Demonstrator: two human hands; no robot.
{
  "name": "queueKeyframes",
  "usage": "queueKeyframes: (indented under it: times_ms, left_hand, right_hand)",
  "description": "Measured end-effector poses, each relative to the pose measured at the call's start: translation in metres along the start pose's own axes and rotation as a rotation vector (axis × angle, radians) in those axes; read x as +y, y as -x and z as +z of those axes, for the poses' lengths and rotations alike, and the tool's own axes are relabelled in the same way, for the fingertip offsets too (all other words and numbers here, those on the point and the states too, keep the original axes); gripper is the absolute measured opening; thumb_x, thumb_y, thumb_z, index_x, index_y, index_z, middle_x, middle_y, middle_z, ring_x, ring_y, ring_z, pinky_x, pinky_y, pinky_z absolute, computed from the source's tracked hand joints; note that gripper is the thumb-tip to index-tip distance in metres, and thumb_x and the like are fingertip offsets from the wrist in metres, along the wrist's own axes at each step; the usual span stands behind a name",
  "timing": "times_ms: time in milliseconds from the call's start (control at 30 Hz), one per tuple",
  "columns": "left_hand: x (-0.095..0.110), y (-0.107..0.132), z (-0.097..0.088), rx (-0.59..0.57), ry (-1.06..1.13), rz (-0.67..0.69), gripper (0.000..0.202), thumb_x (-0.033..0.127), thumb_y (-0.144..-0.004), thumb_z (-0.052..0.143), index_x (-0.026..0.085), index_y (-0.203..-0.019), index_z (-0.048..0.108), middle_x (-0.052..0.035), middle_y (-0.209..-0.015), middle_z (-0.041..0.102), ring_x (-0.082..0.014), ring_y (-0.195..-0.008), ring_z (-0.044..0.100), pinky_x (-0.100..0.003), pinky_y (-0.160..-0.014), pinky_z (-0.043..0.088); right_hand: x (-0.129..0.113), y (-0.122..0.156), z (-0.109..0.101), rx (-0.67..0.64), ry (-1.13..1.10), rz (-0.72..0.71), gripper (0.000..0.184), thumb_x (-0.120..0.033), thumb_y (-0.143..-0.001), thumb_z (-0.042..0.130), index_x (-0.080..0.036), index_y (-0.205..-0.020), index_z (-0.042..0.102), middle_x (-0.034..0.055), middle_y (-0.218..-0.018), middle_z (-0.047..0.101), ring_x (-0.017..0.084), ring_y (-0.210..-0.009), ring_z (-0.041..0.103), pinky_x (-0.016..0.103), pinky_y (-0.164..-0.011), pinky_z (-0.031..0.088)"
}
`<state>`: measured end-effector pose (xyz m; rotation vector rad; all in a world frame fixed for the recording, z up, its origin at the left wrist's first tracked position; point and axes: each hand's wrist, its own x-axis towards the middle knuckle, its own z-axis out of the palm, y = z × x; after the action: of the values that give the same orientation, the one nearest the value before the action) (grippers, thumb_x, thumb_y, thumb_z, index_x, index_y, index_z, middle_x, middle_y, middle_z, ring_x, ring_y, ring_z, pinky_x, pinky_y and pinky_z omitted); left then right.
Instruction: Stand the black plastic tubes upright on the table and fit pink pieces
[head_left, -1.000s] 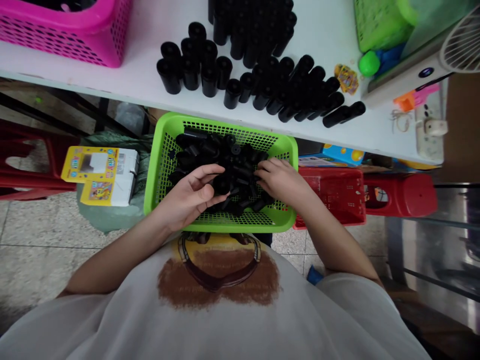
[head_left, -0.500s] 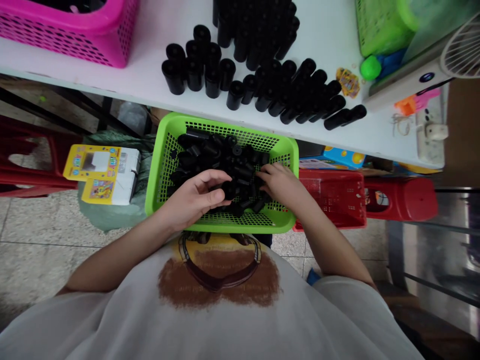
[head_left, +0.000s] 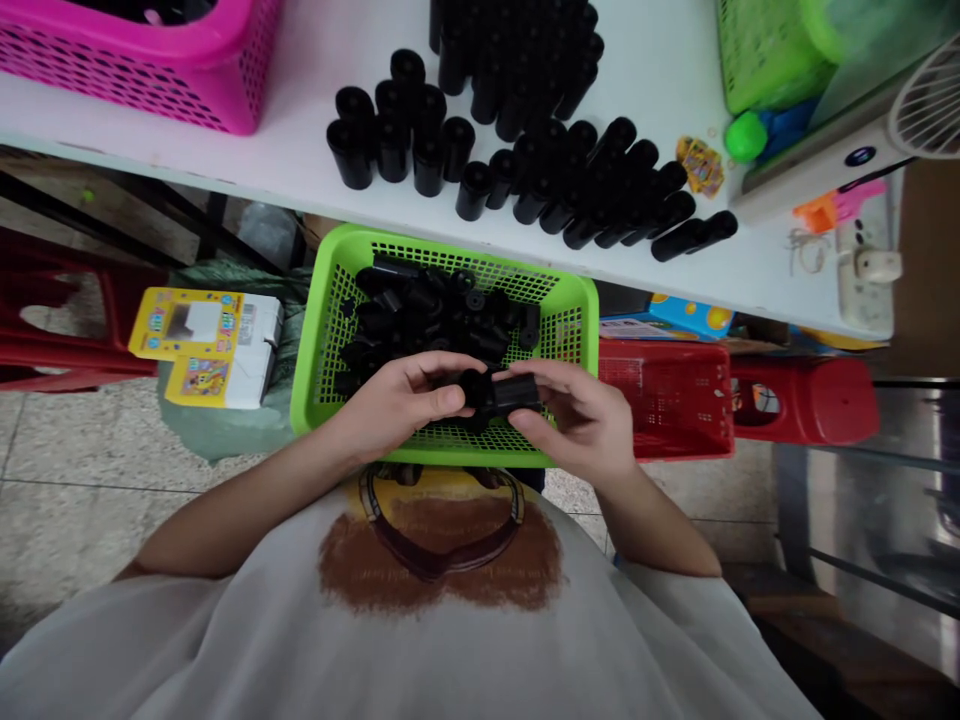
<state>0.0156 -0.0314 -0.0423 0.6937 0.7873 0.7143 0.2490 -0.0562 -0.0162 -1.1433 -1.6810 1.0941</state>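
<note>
Over the front part of a green basket [head_left: 307, 370], my left hand [head_left: 405, 400] is closed on a black round plastic part [head_left: 474, 388], gripped between thumb and fingers. My right hand [head_left: 589, 415] pinches a black plastic cylinder [head_left: 516, 394] from its right end. The two black parts meet end to end or nearly so; whether they are joined I cannot tell. Beneath my hands, many loose black plastic pieces [head_left: 412, 310] lie jumbled in the basket.
Rows of upright black cylinders [head_left: 427, 160] stand on the white table [head_left: 300, 185], some at the right leaning or lying. A pink basket [head_left: 240, 80] is at the back left, a fan [head_left: 847, 150] at the right. A red basket [head_left: 675, 400] sits right of the green one.
My right hand has come up out of the loose pieces with a black cylinder and brought it to the part in my left hand. The left hand has barely moved.
</note>
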Motion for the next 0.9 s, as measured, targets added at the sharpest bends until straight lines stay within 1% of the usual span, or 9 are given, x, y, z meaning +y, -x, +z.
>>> queueKeyframes:
  times_ms: [67,133,300,500,633,733,800,867,900]
  left_hand:
    - [0.001,-0.001,0.001,0.014,-0.04,0.011,0.058,0.059,-0.067,0.098,0.02,-0.107,0.084,-0.0081,-0.112,0.08,-0.0219,-0.096,0.075,-0.039,-0.091,0.066]
    - [0.002,-0.001,0.001,0.037,-0.108,0.027,0.058,0.058,-0.066,0.098,0.02,-0.107,0.085,-0.0085,-0.11,0.082,-0.0224,-0.095,0.076,-0.04,-0.093,0.065]
    - [0.003,0.001,0.0,0.056,-0.199,0.062,0.055,0.057,-0.069,0.097,0.02,-0.107,0.085,-0.0072,-0.104,0.083,-0.0246,-0.098,0.077,-0.041,-0.099,0.062]
    - [0.0,0.002,-0.003,0.068,-0.136,0.016,0.061,0.06,-0.066,0.098,0.019,-0.109,0.085,-0.007,-0.099,0.083,-0.0178,-0.077,0.074,-0.037,-0.086,0.064]
    - [0.004,0.003,-0.002,0.066,-0.179,0.049,0.059,0.06,-0.067,0.097,0.019,-0.107,0.085,-0.0085,-0.105,0.083,-0.0221,-0.088,0.076,-0.037,-0.089,0.064]
    - [0.004,0.005,-0.001,0.004,-0.22,0.062,0.051,0.056,-0.07,0.096,0.019,-0.103,0.083,-0.0073,-0.103,0.082,-0.0233,-0.092,0.077,-0.036,-0.087,0.064]
    - [0.002,0.006,-0.001,-0.068,-0.224,0.043,0.048,0.052,-0.074,0.094,0.019,-0.106,0.079,-0.0062,-0.1,0.081,-0.0213,-0.086,0.077,-0.034,-0.081,0.065]
    - [0.001,0.007,-0.001,-0.14,-0.277,0.048,0.045,0.046,-0.079,0.092,0.02,-0.113,0.076,-0.0053,-0.1,0.079,-0.0202,-0.085,0.077,-0.034,-0.081,0.064]
    - [0.002,0.006,-0.003,-0.161,-0.329,0.074,0.045,0.043,-0.08,0.091,0.02,-0.115,0.075,-0.0053,-0.102,0.079,-0.0208,-0.089,0.077,-0.035,-0.084,0.063]
  right_hand:
    - [-0.002,0.002,0.01,0.034,0.065,-0.003,0.035,-0.043,-0.095,0.078,-0.027,-0.125,0.073,0.0062,-0.113,0.083,0.02,-0.094,0.081,0.034,-0.087,0.069]
    - [0.001,0.002,0.016,0.068,0.099,0.011,0.037,-0.046,-0.095,0.077,-0.027,-0.126,0.074,0.0062,-0.115,0.083,0.019,-0.092,0.081,0.034,-0.087,0.07]
    - [0.006,0.0,0.021,0.11,0.039,-0.008,0.035,-0.045,-0.096,0.077,-0.028,-0.126,0.074,0.0032,-0.105,0.083,0.016,-0.085,0.081,0.029,-0.081,0.07]
    - [0.005,0.001,0.019,0.099,0.063,0.021,0.039,-0.048,-0.098,0.074,-0.028,-0.131,0.073,0.005,-0.109,0.083,0.018,-0.089,0.081,0.032,-0.085,0.071]
    - [0.008,0.001,0.017,0.014,0.184,-0.041,0.041,-0.047,-0.1,0.071,-0.031,-0.138,0.071,0.0046,-0.108,0.081,0.018,-0.089,0.079,0.034,-0.084,0.07]
    - [0.013,0.003,0.02,-0.123,0.411,-0.161,0.049,-0.053,-0.099,0.072,-0.032,-0.143,0.07,0.0121,-0.132,0.072,0.028,-0.119,0.071,0.047,-0.099,0.065]
    - [0.016,0.006,0.02,-0.239,0.57,-0.186,0.06,-0.059,-0.097,0.07,-0.033,-0.151,0.064,0.0166,-0.154,0.055,0.037,-0.143,0.054,0.06,-0.11,0.056]
    - [0.017,0.009,0.017,-0.313,0.676,-0.173,0.066,-0.063,-0.098,0.067,-0.037,-0.158,0.056,0.0159,-0.166,0.039,0.042,-0.153,0.039,0.068,-0.115,0.049]
    - [0.017,0.01,0.014,-0.309,0.695,-0.172,0.066,-0.063,-0.099,0.064,-0.039,-0.16,0.053,0.0148,-0.167,0.035,0.043,-0.154,0.037,0.069,-0.117,0.047]
